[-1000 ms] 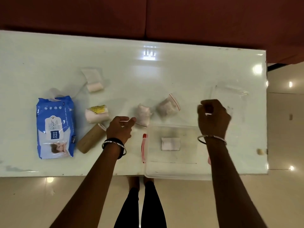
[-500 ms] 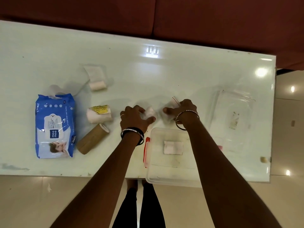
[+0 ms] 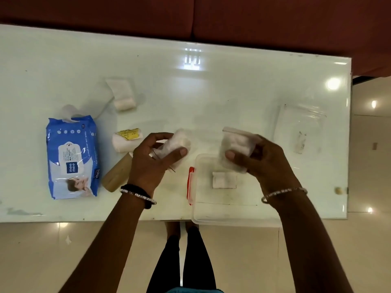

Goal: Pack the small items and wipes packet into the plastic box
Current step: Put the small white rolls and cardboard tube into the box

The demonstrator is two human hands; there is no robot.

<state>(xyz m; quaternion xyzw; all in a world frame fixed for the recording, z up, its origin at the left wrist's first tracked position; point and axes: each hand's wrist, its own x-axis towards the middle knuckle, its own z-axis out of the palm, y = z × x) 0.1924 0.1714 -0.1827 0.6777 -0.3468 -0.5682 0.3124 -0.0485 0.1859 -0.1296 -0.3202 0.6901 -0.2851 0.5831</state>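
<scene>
The desk (image 3: 211, 92) carries the open box (image 3: 222, 210) at its near edge, within easy reach, one white pad (image 3: 224, 179) inside. The wipes (image 3: 72, 157) lie well to the left, unpacked. Each hand clasps a small bag: the right hand (image 3: 262, 163) holds its bag (image 3: 236, 148) over the box, seemingly to drop; the left hand (image 3: 152, 163) holds another bag (image 3: 175, 144) just beside it.

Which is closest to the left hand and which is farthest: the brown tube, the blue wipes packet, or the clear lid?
From the left hand:
1. Brown tube: just left of the hand, partly tucked under it.
2. Blue wipes packet: farther left, lying near the table's left end.
3. Clear lid: farthest, over on the right side, beyond the plastic box.
</scene>
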